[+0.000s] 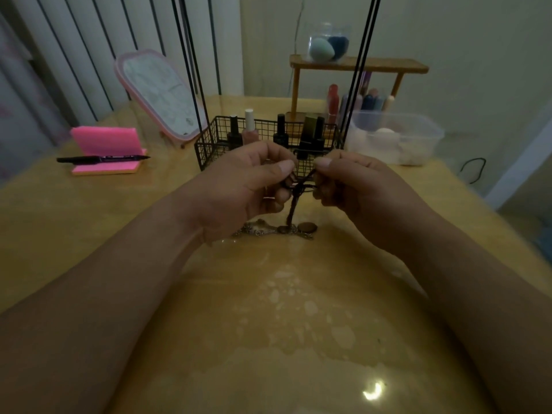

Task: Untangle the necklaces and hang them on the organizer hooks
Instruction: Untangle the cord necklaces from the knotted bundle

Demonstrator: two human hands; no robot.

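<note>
A dark cord necklace (294, 201) hangs knotted between both hands above the table. My left hand (248, 183) pinches the cord on the knot's left side, and my right hand (346, 183) pinches it on the right. Below them a silver chain necklace (263, 231) with round brown pendants (307, 227) lies on the table, the cord's lower end reaching down to it. The black wire organizer (209, 141) stands just behind the hands, its thin black posts (191, 70) rising out of the picture. Its hooks are not in view.
Nail polish bottles (250, 127) fill the wire basket. A pink-framed mirror (161, 94) leans at the back left, pink sticky notes (106, 144) with a black marker (101, 159) at left. A clear plastic tub (397, 135) and wooden shelf (358, 65) stand at back right.
</note>
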